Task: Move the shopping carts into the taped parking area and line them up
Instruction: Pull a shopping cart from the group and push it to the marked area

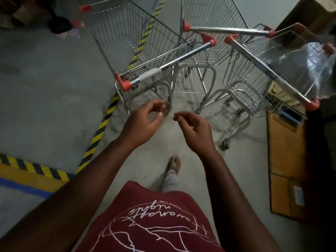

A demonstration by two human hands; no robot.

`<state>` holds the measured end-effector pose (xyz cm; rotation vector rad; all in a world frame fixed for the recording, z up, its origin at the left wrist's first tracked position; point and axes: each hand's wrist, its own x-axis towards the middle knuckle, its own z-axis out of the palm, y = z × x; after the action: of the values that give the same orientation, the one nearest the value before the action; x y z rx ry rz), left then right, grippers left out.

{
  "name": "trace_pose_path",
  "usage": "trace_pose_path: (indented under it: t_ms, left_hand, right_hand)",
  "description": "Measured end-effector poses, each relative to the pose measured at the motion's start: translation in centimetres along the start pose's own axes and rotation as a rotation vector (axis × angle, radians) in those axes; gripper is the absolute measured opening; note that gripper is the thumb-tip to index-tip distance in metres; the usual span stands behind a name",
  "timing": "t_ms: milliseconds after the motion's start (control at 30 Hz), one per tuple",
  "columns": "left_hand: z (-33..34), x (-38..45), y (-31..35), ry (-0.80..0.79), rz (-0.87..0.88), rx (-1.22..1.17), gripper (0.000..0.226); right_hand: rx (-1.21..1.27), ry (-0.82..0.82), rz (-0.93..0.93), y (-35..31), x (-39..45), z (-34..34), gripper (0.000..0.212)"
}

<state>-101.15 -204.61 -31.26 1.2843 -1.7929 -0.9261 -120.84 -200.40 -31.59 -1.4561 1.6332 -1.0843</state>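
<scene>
Well, three carts are up ahead and none of them sits square with another, so the lining-up looks barely begun. Farthest left, the striped floor tape (101, 128) runs yellow and black up from the lower left, turns a corner, and carries on under the left cart (127, 39), which straddles that line at an angle, its handle (169, 64) slanting up to the right. By my reading it is only partly inside the marked area, if that grey patch left of the tape is the bay.

Moving in, the left hand (143, 119) hangs in front of that cart's lower frame, fingers loosely curled, holding nothing; whether a fingertip brushes the tubing I cannot tell. Just beside it the right hand (194, 128) is the same, relaxed, half-curled, empty.

Beyond them the middle cart (214, 13) stands straighter, its bar (227, 30) nearly level, nose close against the left cart's side. Further right, the right cart (254, 77) is skewed the other way and carries a clear plastic bag (305, 64).

So all three seem to need moving and straightening.

Underfoot is plain grey concrete floor (45, 88), dimly lit. Flattened cardboard (285, 160) lies along the right edge, with dark clutter in the far left corner.
</scene>
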Motion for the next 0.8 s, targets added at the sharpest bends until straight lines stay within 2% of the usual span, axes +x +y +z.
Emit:
trace_pose_path:
  t_ms: [100, 167, 233, 333, 467, 533, 633, 800]
  left_hand:
    - [1.0, 6.8, -0.2, 0.123, -0.009, 0.117, 0.032]
    - [1.6, 10.9, -1.5, 0.252, -0.045, 0.333, 0.032]
    - [1.9, 14.0, -3.7, 0.327, -0.200, 0.632, 0.039]
    - [2.0, 15.8, -6.1, 0.278, -0.408, 0.813, 0.046]
    - [1.9, 16.2, -6.3, 0.282, -0.396, 0.915, 0.040]
    - [1.4, 16.3, -6.6, 0.271, -0.401, 0.915, 0.044]
    - [0.1, 16.2, -7.0, 0.268, -0.421, 0.854, 0.046]
    - [-2.3, 14.8, -8.2, 0.275, -0.391, 0.879, 0.047]
  right_hand:
    - [-0.007, -0.061, -0.042, 1.0, 8.5, -1.2, 0.019]
    - [-0.024, -0.103, -0.103, 0.8, 14.0, -2.0, 0.023]
    - [-0.015, -0.154, -0.148, 0.2, 19.0, -2.7, 0.029]
    - [-0.087, -0.222, -0.204, -0.4, 24.9, -3.0, 0.036]
    - [-0.538, -0.340, -0.298, 2.6, 30.0, -1.9, 0.066]
    - [-0.710, -0.385, -0.333, 4.7, 31.1, -0.7, 0.073]
    - [-0.752, -0.406, -0.371, 5.6, 32.4, 1.0, 0.060]
    - [-0.663, -0.388, -0.433, 4.2, 32.1, 3.4, 0.035]
